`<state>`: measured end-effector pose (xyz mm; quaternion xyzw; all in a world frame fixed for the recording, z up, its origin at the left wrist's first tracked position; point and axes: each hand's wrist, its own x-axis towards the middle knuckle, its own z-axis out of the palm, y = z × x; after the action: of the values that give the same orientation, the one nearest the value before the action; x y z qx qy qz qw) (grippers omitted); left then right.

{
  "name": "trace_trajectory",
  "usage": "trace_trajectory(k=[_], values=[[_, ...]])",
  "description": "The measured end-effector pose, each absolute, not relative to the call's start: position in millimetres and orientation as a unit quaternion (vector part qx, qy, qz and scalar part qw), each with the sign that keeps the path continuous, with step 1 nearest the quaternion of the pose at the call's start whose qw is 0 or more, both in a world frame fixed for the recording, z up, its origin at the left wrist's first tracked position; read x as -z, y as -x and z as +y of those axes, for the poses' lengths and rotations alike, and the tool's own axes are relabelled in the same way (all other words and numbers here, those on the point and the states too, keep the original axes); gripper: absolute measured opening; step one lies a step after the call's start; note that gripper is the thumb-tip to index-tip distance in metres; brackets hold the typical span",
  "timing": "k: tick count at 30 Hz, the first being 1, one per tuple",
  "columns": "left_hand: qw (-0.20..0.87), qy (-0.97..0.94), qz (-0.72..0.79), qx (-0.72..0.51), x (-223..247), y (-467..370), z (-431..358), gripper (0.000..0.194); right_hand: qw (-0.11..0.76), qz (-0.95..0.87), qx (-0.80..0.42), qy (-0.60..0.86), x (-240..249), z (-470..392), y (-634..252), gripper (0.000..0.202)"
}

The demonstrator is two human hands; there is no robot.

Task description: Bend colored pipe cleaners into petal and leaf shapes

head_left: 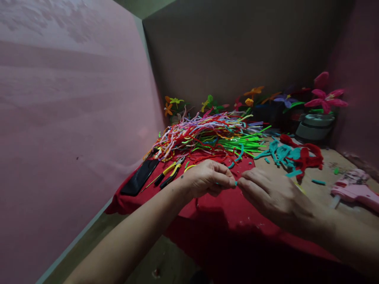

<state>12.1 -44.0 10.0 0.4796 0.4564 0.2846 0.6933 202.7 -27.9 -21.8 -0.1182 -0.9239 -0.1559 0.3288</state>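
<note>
My left hand and my right hand meet fingertip to fingertip over the red cloth. A short bit of teal pipe cleaner shows between them, pinched by the left thumb and fingers. The right fingers are closed together at its other end; most of the piece is hidden. Behind the right hand, a teal strip pokes out, and I cannot tell if it is held. Pliers with yellow and black handles lie left of my left hand. Beyond my hands is a heap of colourful pipe cleaners.
A black phone lies at the left table edge on red cloth. On the right are shaped teal pieces, red pieces and a pink glue gun. Pipe-cleaner flowers stand along the back wall.
</note>
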Motion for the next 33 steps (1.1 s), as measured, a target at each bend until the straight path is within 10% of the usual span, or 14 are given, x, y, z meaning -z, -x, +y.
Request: trace_trajectory(k=[13, 25, 33], values=[[0.415, -0.714, 0.479, -0.298, -16.7, -21.7, -62.9, 0.01, 0.39, -0.899, 0.062, 0.191, 25.2, -31.3, -200.2, 0.016], [-0.089, -0.895, 0.381, -0.213, -1.9, -27.3, -72.3, 0.017, 0.215, -0.589, -0.68, 0.381, 9.6, -26.7, -201.0, 0.023], [-0.198, -0.928, 0.268, -0.167, 0.7, -20.7, -76.6, 0.016, 0.134, -0.427, -0.822, 0.352, 16.1, -25.8, -200.7, 0.01]])
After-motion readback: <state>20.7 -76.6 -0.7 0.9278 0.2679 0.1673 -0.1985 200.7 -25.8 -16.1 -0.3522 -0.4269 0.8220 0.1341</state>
